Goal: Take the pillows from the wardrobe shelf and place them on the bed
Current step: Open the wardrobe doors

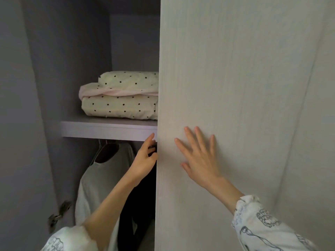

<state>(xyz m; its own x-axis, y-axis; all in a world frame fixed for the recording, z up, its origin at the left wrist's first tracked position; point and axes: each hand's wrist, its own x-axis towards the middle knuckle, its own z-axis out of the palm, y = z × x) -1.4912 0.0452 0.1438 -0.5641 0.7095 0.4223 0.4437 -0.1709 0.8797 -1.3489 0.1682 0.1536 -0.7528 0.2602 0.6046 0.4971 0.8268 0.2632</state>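
The door (226, 105) hides the right ends of two stacked pillows (120, 95); my left hand (145, 160) curls on its edge; my right hand (197, 156) lies flat, fingers spread.

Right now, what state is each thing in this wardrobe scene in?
Cream polka-dotted pillows: stacked on the shelf, untouched.
Grey wardrobe shelf: holding the pillows.
Pale wood-grain wardrobe door: covers the pillows' right ends.
Left hand: fingers curled round the door's edge.
Right hand: flat, open, on the door.
White garment: hanging below.
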